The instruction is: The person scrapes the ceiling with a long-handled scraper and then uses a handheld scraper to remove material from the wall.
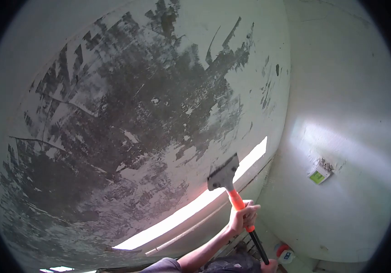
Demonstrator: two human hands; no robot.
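Note:
A scraper (223, 175) with a wide grey blade and an orange and black handle rises from the bottom of the view. Its blade is at or near the scraped wall surface (159, 91); contact cannot be made out. My left hand (243, 217) is wrapped round the orange part of the handle, below the blade. Lower down, at the bottom edge, my right hand (269, 265) is closed on the black end of the handle and is partly cut off by the frame.
Dark patches and pale flaking coating cover the large surface. A bright strip of light (191, 209) crosses its lower part. On the right wall sits a white and green box (319, 174). A red and white object (285, 253) is at the lower right.

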